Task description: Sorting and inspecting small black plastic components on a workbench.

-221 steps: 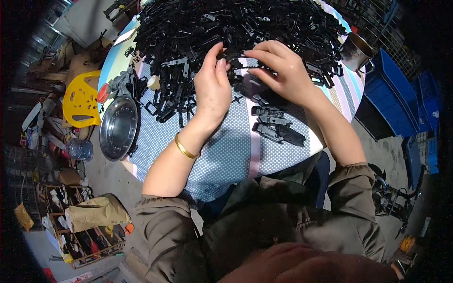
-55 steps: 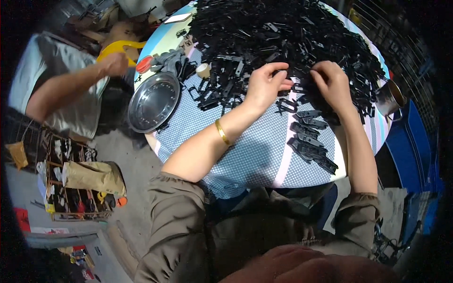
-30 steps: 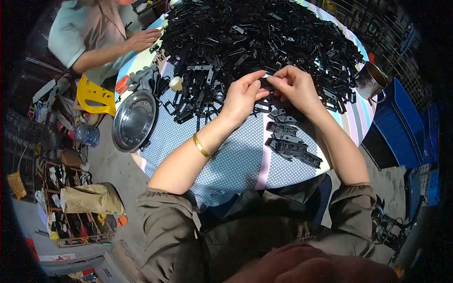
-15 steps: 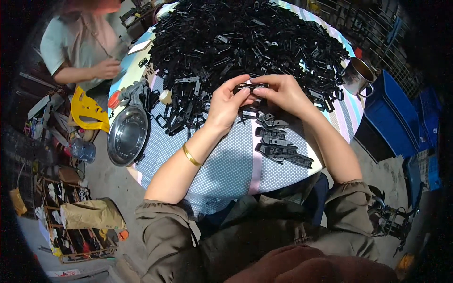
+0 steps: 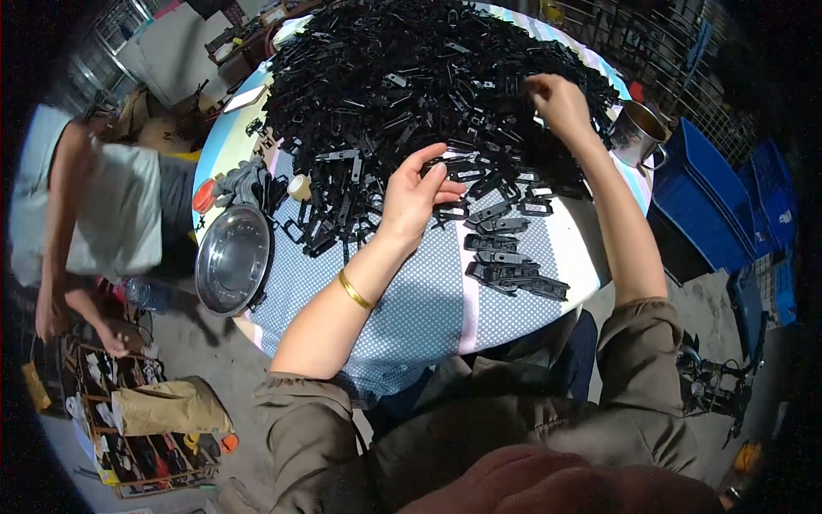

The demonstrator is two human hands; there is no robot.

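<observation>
A large heap of small black plastic-and-metal clip-like parts (image 5: 385,94) covers the far part of the round table. My left hand (image 5: 413,197) hovers by the heap's near edge, its fingers loosely bent and apart; nothing shows in it. Over the right side of the heap, my right hand (image 5: 561,107) has its fingers curled together in a pinch. Whatever lies between those fingertips is lost against the black parts. Right of my left hand, several longer black pieces (image 5: 514,272) are laid in an overlapping row on the patterned tablecloth (image 5: 402,300).
On the table's left stand a steel bowl (image 5: 233,261), grey gloves (image 5: 244,182) and a small cream-coloured pot (image 5: 299,187). A metal mug (image 5: 638,135) sits at the right edge, beside blue bins (image 5: 711,201). A co-worker (image 5: 94,206) bends at far left, near a shelf rack (image 5: 141,450).
My hands have parted: the right moved up and right onto the heap, while the left stayed near its place. The piece they held together is out of sight. The co-worker came nearer on the left.
</observation>
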